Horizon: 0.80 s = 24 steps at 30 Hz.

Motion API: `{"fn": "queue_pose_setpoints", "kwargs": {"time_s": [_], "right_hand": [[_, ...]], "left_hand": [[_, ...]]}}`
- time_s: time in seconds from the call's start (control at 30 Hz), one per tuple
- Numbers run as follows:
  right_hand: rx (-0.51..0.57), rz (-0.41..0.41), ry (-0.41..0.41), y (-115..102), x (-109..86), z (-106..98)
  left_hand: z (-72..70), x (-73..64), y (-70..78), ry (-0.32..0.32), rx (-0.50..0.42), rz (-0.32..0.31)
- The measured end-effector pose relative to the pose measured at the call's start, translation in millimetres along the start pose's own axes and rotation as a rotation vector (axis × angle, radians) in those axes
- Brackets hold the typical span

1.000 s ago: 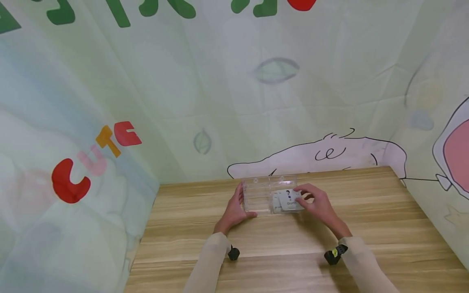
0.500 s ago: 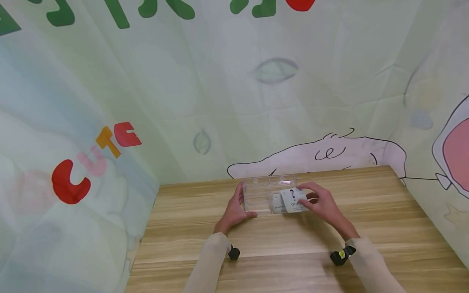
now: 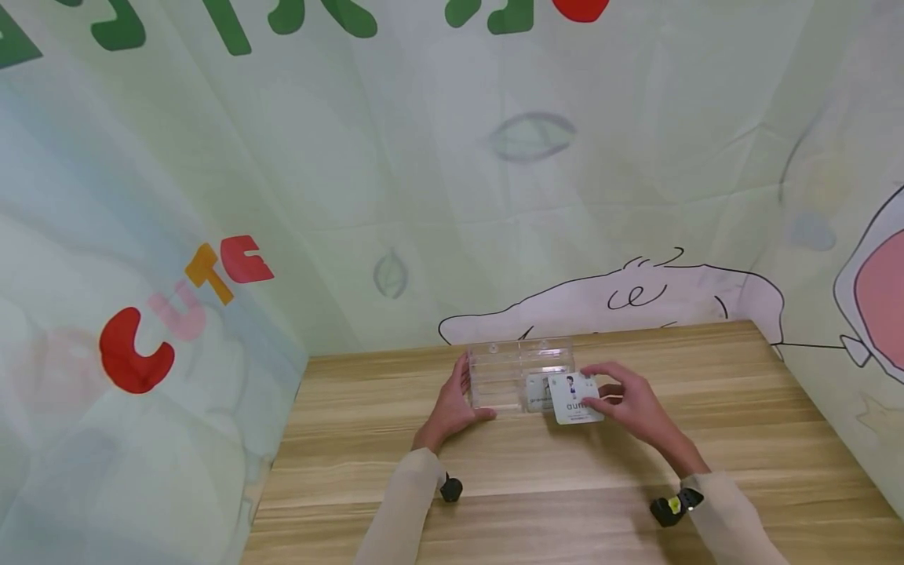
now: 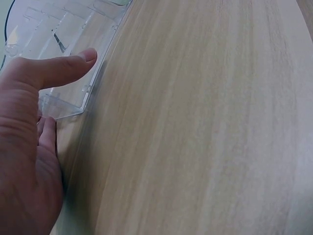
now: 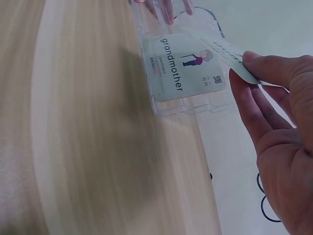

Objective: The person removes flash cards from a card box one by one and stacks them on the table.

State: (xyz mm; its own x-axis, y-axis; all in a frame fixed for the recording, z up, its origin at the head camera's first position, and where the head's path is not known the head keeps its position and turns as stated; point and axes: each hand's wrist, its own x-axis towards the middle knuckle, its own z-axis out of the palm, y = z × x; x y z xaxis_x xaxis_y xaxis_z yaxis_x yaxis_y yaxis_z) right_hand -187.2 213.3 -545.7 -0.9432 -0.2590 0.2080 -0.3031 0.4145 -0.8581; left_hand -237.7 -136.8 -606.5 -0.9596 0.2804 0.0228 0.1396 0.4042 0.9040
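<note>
A clear plastic card box (image 3: 494,384) with compartments sits near the table's back edge. My left hand (image 3: 450,410) holds its left side, thumb over the front edge; in the left wrist view that thumb crosses the clear plastic. Between thumb and fingers my right hand (image 3: 631,404) pinches a white flash card (image 3: 570,410) reading "aunt", with a small figure on it. This card is held up in front of the box's right part. Behind it, a "grandmother" card (image 5: 181,68) lies in the right compartment; the head view shows it partly covered.
The wood-grain table (image 3: 523,502) runs back to a printed cloth backdrop (image 3: 424,196) with cartoon drawings and coloured letters. Black wrist-worn devices are on both wrists, the right one (image 3: 671,508) with a yellow mark.
My right hand has drawn the aunt card out of the right compartment, towards me and to the right, uncovering more of the grandmother card. The left hand and box have stayed in place.
</note>
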Motion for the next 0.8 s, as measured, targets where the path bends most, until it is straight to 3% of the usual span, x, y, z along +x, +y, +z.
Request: {"fn": "queue_pose_setpoints", "kwargs": {"time_s": [0.8], "right_hand": [[0.094, 0.128, -0.106, 21, -32.6, 14]], "left_hand": [[0.7, 0.8, -1.6, 0.005, 0.02, -0.012]]}}
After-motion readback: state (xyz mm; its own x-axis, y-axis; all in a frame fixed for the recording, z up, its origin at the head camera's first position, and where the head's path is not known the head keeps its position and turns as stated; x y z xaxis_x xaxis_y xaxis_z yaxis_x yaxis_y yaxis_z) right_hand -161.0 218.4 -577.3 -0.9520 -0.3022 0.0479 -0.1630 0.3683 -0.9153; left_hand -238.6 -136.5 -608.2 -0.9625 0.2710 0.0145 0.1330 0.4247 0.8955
